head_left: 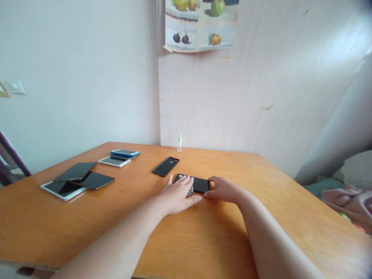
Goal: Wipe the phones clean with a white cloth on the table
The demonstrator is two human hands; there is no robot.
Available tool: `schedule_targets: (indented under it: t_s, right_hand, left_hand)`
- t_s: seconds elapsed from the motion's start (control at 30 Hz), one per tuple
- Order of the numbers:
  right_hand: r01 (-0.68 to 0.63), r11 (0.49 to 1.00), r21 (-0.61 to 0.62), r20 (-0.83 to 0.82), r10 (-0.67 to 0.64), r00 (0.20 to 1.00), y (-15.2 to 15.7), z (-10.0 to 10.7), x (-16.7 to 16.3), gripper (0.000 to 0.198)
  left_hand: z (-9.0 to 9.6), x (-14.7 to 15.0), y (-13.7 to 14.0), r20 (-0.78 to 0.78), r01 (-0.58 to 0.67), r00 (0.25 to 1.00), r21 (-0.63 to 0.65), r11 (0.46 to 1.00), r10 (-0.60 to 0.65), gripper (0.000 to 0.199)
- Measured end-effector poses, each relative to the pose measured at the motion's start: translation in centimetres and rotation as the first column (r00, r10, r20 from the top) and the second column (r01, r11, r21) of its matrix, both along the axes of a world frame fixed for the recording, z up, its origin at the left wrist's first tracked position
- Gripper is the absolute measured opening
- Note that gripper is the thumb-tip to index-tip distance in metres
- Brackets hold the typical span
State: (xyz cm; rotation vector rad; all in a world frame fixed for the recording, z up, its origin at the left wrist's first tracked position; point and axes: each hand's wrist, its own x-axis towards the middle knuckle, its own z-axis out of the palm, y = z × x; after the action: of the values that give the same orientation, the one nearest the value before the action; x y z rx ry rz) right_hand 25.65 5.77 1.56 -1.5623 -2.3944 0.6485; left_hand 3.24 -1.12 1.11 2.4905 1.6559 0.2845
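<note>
A black smartphone [200,185] lies flat on the wooden table in front of me, its dark face up. My left hand [180,192] is laid flat over the phone's left part, fingers stretched and thumb apart. Beneath that palm a small grey cloth [190,190] shows, pressed against the phone; most of it is hidden. My right hand [222,189] grips the phone's right end between thumb and fingers. Just beyond the phone is a black phone case [166,166], lying with its hollow side up and a round camera hole at its far end.
On the left of the table [139,240] lie several phones and tablets, some overlapping: a white-framed one [64,190], dark ones [95,180], and a blue-edged one [125,152]. A small clear spray bottle [179,144] stands at the back edge, before the wall.
</note>
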Motion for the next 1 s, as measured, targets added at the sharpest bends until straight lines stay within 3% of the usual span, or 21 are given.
schedule_targets:
  t_s: [0.1, 0.17, 0.37, 0.43, 0.67, 0.73, 0.9, 1.0]
  right_hand:
    - [0.0, 1.0, -0.008, 0.004, 0.0, 1.0, 0.1, -0.1, 0.0, 0.068]
    - [-0.005, 1.0, -0.009, 0.005, 0.005, 1.0, 0.2, -0.2, 0.1, 0.066]
    - [-0.008, 1.0, 0.002, 0.007, 0.008, 1.0, 0.2, -0.2, 0.0, 0.061]
    - [-0.005, 1.0, 0.004, 0.006, 0.005, 1.0, 0.1, -0.1, -0.1, 0.061]
    - [-0.008, 1.0, -0.002, 0.013, 0.008, 1.0, -0.1, 0.2, -0.1, 0.061]
    - [-0.008, 1.0, 0.005, 0.016, 0.008, 1.0, 0.0, 0.2, -0.1, 0.062]
    - [-0.003, 1.0, 0.014, 0.024, 0.003, 1.0, -0.2, 0.1, -0.2, 0.063]
    - [-0.006, 1.0, 0.015, 0.027, 0.006, 1.0, -0.3, 0.3, -0.2, 0.061]
  left_hand:
    - [-0.2, -0.5, 0.6, -0.015, -0.128, 0.992, 0.002, 0.992, 0.128, 0.086]
    - [-0.2, -0.6, 0.6, -0.014, -0.137, 0.991, -0.005, 0.991, 0.136, 0.089]
    - [0.3, 0.2, -0.5, 0.012, 0.095, 0.995, -0.008, 0.995, -0.095, 0.089]
    - [0.2, 0.3, -0.5, 0.014, 0.117, 0.993, -0.006, 0.993, -0.117, 0.085]
    - [-0.2, -0.5, 0.7, -0.018, -0.119, 0.993, 0.007, 0.993, 0.119, 0.085]
    - [-0.1, -0.4, 0.5, -0.016, -0.091, 0.996, 0.0, 0.996, 0.091, 0.088]
    - [0.0, 0.6, -0.5, 0.034, 0.134, 0.99, -0.017, 0.991, -0.133, 0.086]
    - [-0.1, 0.6, -0.5, 0.046, 0.139, 0.989, -0.009, 0.99, -0.139, 0.08]
